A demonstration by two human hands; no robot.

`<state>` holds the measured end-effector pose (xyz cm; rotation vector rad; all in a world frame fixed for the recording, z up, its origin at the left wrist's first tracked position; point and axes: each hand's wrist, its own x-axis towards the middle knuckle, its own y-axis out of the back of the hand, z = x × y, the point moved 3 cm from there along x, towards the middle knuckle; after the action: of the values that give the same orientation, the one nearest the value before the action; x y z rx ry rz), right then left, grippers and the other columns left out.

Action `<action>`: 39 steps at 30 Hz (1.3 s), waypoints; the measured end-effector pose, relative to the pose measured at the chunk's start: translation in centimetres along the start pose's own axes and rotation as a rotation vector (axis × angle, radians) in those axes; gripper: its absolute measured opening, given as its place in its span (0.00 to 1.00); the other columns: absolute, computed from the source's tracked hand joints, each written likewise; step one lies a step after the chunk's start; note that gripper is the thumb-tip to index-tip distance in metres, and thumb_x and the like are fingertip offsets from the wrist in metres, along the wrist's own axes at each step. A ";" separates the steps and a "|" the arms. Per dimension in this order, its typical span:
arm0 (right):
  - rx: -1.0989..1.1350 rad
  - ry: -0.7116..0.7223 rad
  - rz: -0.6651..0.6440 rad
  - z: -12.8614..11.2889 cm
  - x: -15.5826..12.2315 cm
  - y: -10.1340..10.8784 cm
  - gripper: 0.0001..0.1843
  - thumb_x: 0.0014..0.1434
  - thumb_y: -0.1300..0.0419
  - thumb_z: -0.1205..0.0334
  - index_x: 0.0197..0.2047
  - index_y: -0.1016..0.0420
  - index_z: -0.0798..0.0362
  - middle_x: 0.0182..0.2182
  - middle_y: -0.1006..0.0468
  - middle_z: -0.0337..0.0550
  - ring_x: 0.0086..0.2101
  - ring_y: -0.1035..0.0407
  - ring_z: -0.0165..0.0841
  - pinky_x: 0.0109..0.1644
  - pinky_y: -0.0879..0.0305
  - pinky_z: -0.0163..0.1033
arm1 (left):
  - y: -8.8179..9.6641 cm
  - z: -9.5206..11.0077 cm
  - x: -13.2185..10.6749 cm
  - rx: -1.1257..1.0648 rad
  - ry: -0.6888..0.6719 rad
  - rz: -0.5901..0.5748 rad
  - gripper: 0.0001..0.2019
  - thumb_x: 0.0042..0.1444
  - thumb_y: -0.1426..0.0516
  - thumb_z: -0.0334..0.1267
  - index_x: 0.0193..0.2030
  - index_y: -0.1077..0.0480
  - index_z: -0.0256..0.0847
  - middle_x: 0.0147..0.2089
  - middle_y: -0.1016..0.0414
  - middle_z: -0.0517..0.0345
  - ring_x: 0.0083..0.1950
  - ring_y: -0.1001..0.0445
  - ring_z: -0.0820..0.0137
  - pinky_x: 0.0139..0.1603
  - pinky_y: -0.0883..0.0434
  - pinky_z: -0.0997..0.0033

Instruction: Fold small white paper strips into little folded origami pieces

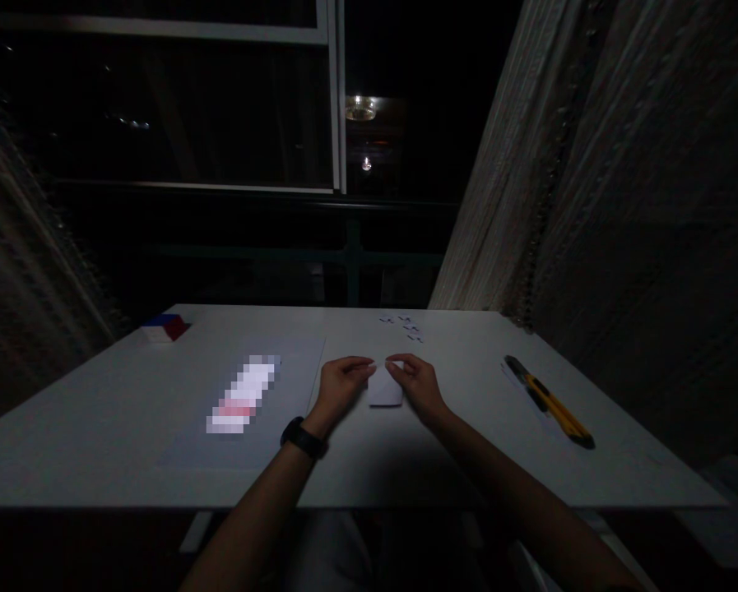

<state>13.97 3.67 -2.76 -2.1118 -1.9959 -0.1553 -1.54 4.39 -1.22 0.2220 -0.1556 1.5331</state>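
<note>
One small piece of white paper (384,393) sits between two bare hands, above the near half of the table and close to the middle of its width; whether it lies flat or is slightly raised is hard to tell. The left hand (344,382) is nearly closed, thumb and fingertips pinching the paper's upper left corner. The right hand (423,386) does likewise at the upper right, its fingers curled over the far edge. A dark watch (304,438) circles the left wrist.

The white table (467,477) is dim, with soft shadow pooling below the hands. Just left of them lies a larger pale sheet (304,362), bearing a bright patch (245,395) (masked into coarse blocks, so unreadable). Beyond the hands, several small dark-marked pieces (410,328) lie scattered near the far edge. A yellow and black cutter (550,403) rests slantwise to the right, and a blue, red and white block (164,327) stands at the far left corner.

Past the table the room is dark: a pale window frame (337,115), a glowing light (360,108) within the blackness, and curtains (492,181) hanging at both sides.
</note>
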 end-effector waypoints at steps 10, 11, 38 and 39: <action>0.160 -0.143 0.022 0.3 0.1 0.2 0.16 0.34 0.31 0.55 0.25 0.28 0.55 0.18 0.27 0.37 0.20 0.36 0.28 0.24 0.43 0.34 | -0.2 0.1 -0.2 -0.165 0.107 -0.081 0.15 0.34 0.34 0.37 0.31 0.25 0.32 0.28 0.24 0.50 0.29 0.26 0.68 0.31 0.30 0.71; 0.181 -0.176 0.016 0.2 0.0 0.3 0.16 0.33 0.31 0.56 0.25 0.28 0.55 0.18 0.28 0.36 0.19 0.37 0.27 0.23 0.44 0.33 | -0.3 0.1 -0.3 -0.207 0.123 -0.113 0.16 0.34 0.34 0.37 0.32 0.25 0.32 0.28 0.24 0.51 0.29 0.26 0.68 0.31 0.29 0.71; 0.337 -0.275 -0.125 -0.3 -0.7 -0.7 0.17 0.31 0.30 0.58 0.23 0.30 0.55 0.18 0.29 0.36 0.20 0.37 0.27 0.25 0.43 0.33 | -0.6 0.5 -0.7 -0.323 0.079 -0.396 0.14 0.35 0.34 0.37 0.30 0.24 0.32 0.32 0.29 0.53 0.32 0.31 0.70 0.32 0.32 0.71; 0.342 -0.276 -0.127 -0.3 -0.7 -0.7 0.17 0.31 0.30 0.58 0.23 0.30 0.55 0.18 0.29 0.36 0.20 0.37 0.27 0.25 0.43 0.33 | -0.6 0.5 -0.7 -0.325 0.078 -0.400 0.14 0.35 0.34 0.36 0.31 0.24 0.32 0.32 0.29 0.53 0.31 0.31 0.71 0.32 0.32 0.71</action>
<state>13.22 2.94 -2.58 -1.8706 -2.1224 0.4493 -0.94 3.56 -0.98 -0.0644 -0.2775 1.0981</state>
